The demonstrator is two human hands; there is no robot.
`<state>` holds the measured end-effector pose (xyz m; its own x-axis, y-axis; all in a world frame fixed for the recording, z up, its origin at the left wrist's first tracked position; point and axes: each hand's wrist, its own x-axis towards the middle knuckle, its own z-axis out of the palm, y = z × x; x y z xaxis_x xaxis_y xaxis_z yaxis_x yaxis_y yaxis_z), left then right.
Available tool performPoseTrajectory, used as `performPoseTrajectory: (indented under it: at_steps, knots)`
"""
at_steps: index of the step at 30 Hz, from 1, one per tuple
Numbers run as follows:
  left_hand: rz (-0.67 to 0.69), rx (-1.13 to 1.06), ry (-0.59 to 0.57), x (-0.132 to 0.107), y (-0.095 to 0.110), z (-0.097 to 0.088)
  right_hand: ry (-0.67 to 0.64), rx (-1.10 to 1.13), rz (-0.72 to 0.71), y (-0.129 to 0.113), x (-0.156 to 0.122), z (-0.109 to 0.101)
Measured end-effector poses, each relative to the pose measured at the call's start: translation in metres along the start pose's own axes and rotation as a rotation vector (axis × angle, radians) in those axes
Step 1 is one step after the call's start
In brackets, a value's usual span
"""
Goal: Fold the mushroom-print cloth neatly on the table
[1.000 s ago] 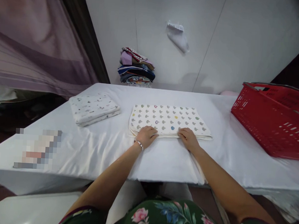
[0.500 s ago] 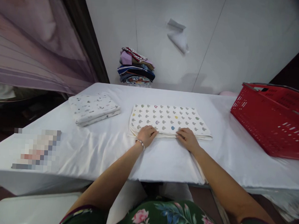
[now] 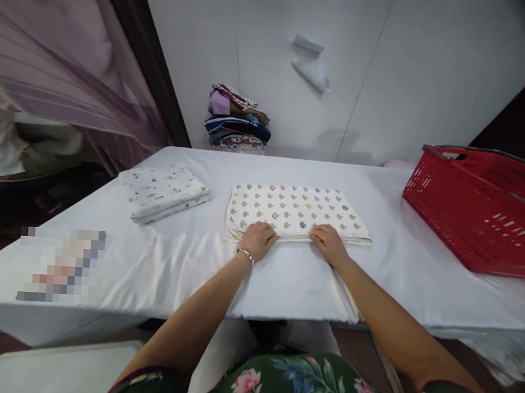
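Right now the folded patterned cloth (image 3: 295, 210) lies flat in the middle of the bench (image 3: 283, 287), with its near edge under both my hands. My left hand (image 3: 258, 239) and right hand (image 3: 328, 243) rest on that edge a little apart, fingers bent down over the stacked layers. Whether they pinch the edge or only press on it, I cannot tell. The risk I see is in those layers: at the near left corner they fan out, so a pull on the top ply alone could slide the fold open. The bench's white cover looks creased and slick, and might drag along too. The other folded cloth (image 3: 162, 191) on the left and the red basket (image 3: 475, 215) on the right sit well apart.
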<state>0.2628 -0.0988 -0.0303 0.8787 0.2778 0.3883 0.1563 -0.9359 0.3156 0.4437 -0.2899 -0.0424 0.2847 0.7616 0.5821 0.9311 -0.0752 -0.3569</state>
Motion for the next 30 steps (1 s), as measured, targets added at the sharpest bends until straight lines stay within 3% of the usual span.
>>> performPoseTrajectory:
  at_steps: [21,30]
  knots:
    - [-0.029,-0.014,-0.015,0.002,-0.001,0.001,-0.074,-0.006,0.055,-0.007,0.004,0.000]
    - [-0.145,-0.075,-0.028,0.007,0.003,0.000,-0.092,-0.024,0.059,-0.015,0.006,0.003]
